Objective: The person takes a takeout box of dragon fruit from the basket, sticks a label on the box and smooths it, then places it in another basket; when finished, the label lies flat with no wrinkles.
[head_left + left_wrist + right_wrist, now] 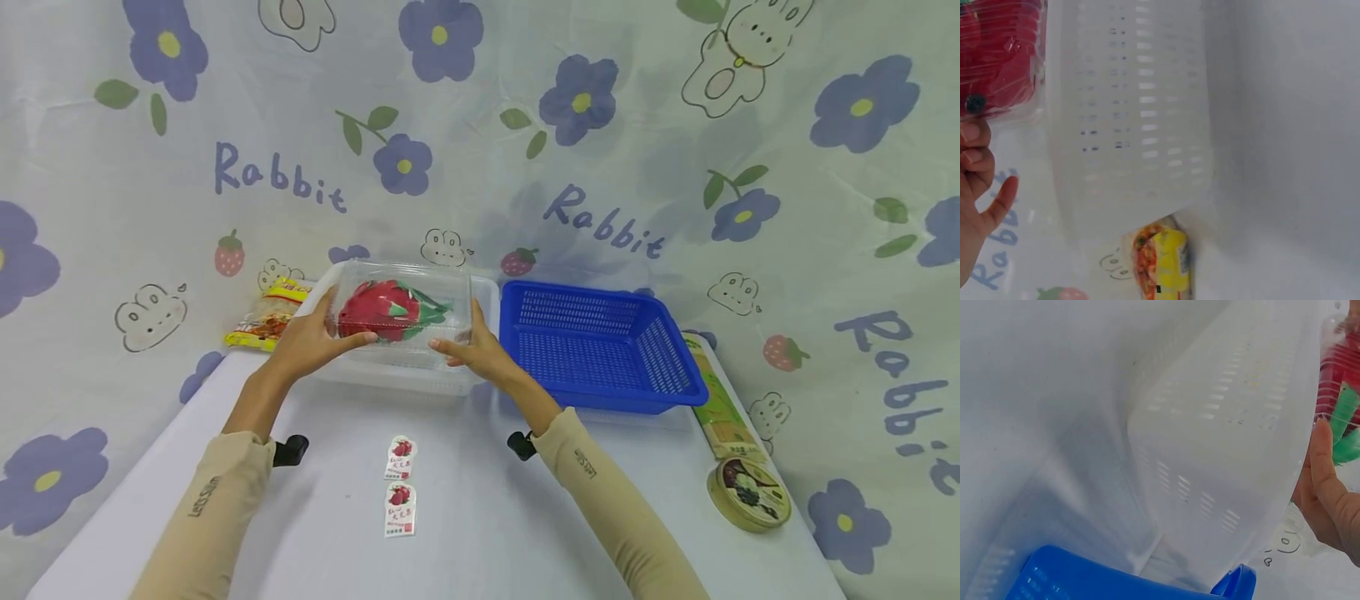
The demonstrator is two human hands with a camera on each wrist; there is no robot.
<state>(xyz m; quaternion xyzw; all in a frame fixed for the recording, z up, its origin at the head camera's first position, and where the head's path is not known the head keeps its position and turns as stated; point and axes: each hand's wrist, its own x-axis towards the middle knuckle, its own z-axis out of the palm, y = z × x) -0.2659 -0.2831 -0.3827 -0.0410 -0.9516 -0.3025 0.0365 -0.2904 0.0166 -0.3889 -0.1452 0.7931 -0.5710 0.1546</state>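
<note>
Both hands grip a clear plastic box [442, 287] by its two ends, over the white basket [390, 379]. Inside the box lies a red dragon fruit [375, 308] with green leafy tips. My left hand [309, 337] holds the left end, thumb along the near side. On the right end, my right hand [480, 346] has its thumb at the near side too. In the left wrist view the box overlaps the basket's rim, with the left fingertips [974, 131] at its edge. The right wrist view shows the right fingers [1322, 450] at the box beside the dragon fruit's green part.
A blue basket [600, 346] stands right of the white one. A yellow food packet [270, 312] lies at the back left. On the right are a green packet [720, 400] and a round tin [748, 494]. Two dragon-fruit stickers [400, 508] lie in front on the table.
</note>
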